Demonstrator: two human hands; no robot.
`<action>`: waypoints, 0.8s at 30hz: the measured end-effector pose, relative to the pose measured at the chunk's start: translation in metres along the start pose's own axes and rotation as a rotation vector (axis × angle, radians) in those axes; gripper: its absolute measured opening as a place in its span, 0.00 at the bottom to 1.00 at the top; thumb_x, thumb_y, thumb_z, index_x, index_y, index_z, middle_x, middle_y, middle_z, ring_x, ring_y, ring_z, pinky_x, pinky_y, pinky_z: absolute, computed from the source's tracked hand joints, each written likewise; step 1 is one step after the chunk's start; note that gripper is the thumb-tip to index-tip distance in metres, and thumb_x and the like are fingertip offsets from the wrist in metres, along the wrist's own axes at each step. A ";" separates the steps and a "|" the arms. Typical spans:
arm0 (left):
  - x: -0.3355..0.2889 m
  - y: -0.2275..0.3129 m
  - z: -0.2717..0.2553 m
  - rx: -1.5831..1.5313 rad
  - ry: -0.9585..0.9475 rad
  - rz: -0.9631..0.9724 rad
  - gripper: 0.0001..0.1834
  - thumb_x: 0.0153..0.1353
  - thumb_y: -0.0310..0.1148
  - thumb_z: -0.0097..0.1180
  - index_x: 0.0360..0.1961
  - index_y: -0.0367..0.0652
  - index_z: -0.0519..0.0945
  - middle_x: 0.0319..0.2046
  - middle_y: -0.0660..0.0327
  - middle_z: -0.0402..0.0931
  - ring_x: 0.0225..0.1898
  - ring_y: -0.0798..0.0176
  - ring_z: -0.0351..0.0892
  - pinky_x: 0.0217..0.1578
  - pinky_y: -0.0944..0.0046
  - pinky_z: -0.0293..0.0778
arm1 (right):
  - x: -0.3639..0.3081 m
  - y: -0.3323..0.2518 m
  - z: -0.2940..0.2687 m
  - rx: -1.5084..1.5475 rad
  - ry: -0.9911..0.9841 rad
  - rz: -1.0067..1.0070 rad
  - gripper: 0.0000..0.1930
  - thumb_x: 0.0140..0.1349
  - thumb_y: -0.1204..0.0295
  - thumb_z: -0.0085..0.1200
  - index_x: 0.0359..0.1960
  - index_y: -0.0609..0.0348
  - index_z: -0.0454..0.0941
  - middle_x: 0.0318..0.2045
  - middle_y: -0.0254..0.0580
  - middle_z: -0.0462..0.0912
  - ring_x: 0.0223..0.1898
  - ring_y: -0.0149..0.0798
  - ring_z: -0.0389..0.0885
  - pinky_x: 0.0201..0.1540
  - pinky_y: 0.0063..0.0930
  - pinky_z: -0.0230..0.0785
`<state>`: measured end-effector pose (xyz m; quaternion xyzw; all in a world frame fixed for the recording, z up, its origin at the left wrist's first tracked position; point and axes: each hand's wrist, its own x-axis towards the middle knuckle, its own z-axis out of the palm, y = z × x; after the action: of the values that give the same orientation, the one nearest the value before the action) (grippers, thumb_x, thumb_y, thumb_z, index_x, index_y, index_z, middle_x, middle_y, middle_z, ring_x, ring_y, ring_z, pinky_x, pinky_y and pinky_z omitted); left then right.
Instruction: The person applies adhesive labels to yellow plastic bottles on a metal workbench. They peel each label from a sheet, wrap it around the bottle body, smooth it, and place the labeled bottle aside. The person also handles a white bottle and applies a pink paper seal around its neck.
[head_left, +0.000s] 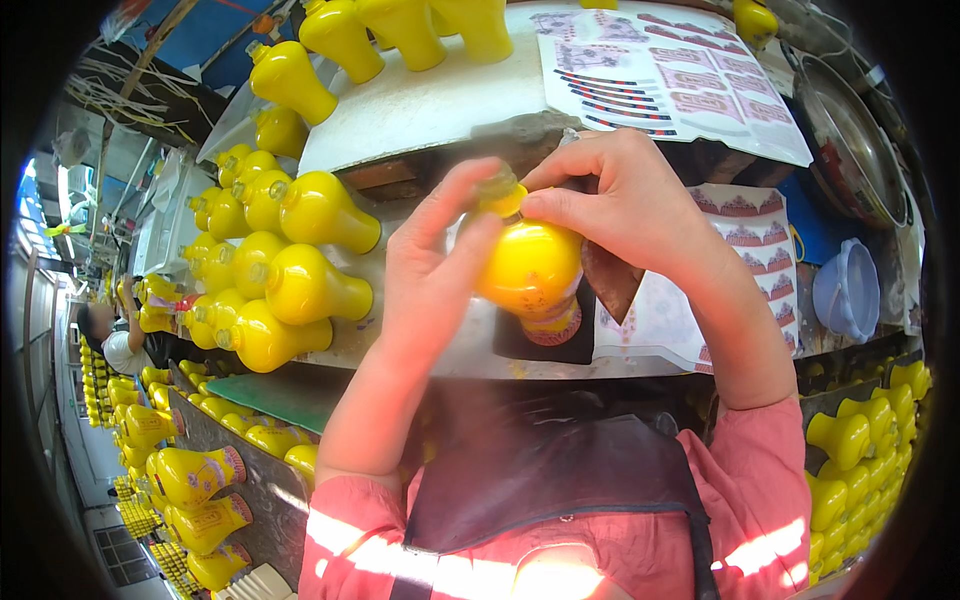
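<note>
Centre frame, above the tabletop [420,105], the left hand [432,262] cups a glossy yellow bottle [530,268] while the right hand [630,205] fingers pinch its neck; it looks slick, rigid, likely breakable, best gripped round the belly.

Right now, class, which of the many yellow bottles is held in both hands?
The yellow bottle at centre, gripped between the left hand and right hand. All others lie or stand on the surfaces around, untouched.
</note>
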<state>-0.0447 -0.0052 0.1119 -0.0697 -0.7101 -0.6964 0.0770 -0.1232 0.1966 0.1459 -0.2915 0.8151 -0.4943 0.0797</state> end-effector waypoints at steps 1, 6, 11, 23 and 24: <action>0.000 0.000 0.000 -0.033 -0.001 -0.007 0.24 0.72 0.22 0.53 0.68 0.40 0.73 0.58 0.51 0.81 0.58 0.62 0.79 0.63 0.61 0.72 | 0.001 0.002 -0.002 0.024 -0.010 0.000 0.11 0.62 0.71 0.64 0.40 0.68 0.88 0.30 0.40 0.87 0.30 0.28 0.84 0.34 0.23 0.75; 0.004 0.004 0.000 -0.162 0.040 -0.041 0.19 0.72 0.25 0.54 0.63 0.39 0.77 0.56 0.56 0.80 0.56 0.64 0.78 0.62 0.62 0.70 | -0.004 0.000 -0.003 0.165 0.073 -0.016 0.10 0.66 0.75 0.58 0.45 0.66 0.86 0.33 0.37 0.87 0.32 0.24 0.82 0.36 0.21 0.73; 0.018 0.015 0.002 0.017 0.100 -0.034 0.11 0.67 0.27 0.61 0.49 0.37 0.83 0.44 0.66 0.82 0.48 0.73 0.77 0.55 0.68 0.72 | -0.033 -0.007 0.020 0.076 0.222 -0.391 0.12 0.65 0.83 0.55 0.48 0.60 0.81 0.37 0.37 0.86 0.25 0.26 0.81 0.27 0.21 0.70; 0.013 0.035 0.007 -0.227 -0.026 -0.114 0.09 0.59 0.20 0.66 0.42 0.37 0.84 0.42 0.61 0.85 0.47 0.71 0.81 0.52 0.69 0.77 | -0.054 0.004 0.030 0.061 0.341 -0.240 0.09 0.63 0.79 0.61 0.45 0.56 0.82 0.37 0.43 0.87 0.31 0.44 0.88 0.32 0.31 0.78; 0.013 0.034 0.008 -0.193 -0.016 -0.094 0.10 0.59 0.20 0.66 0.42 0.37 0.84 0.42 0.61 0.85 0.47 0.71 0.81 0.52 0.69 0.77 | -0.058 0.004 0.032 -0.007 0.358 -0.320 0.09 0.63 0.79 0.61 0.45 0.56 0.82 0.36 0.43 0.87 0.31 0.45 0.88 0.32 0.31 0.78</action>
<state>-0.0499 0.0032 0.1479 -0.0489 -0.6429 -0.7637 0.0317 -0.0641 0.2057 0.1175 -0.3249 0.7614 -0.5416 -0.1461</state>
